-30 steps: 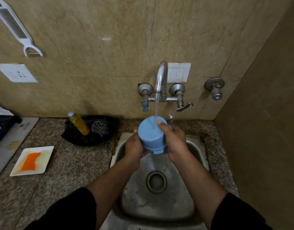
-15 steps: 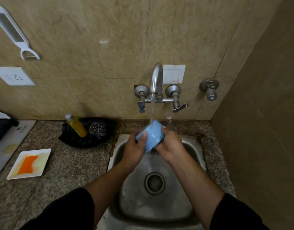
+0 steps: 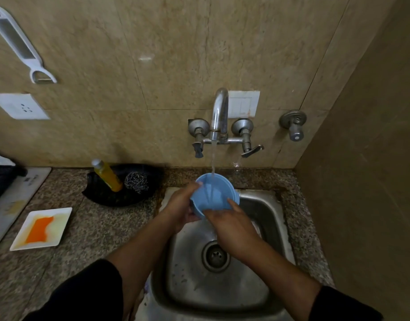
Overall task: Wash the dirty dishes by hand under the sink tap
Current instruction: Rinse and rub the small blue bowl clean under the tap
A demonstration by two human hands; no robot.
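your light blue cup (image 3: 212,196) was tilted mouth-up under the tap (image 3: 220,112), the stream (image 3: 212,158) running into it, above the back of the steel sink (image 3: 268,216); your white square plate (image 3: 40,228), smeared orange, lay flat well left of the sink

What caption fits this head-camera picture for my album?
Left hand and right hand hold a blue cup under the running tap, above the sink.

No word, brand, number or sign can be read with certainty: a few small dark marks are printed on the white slab (image 3: 18,195) at the left end of the surface (image 3: 102,230), but they are blurred past reading.
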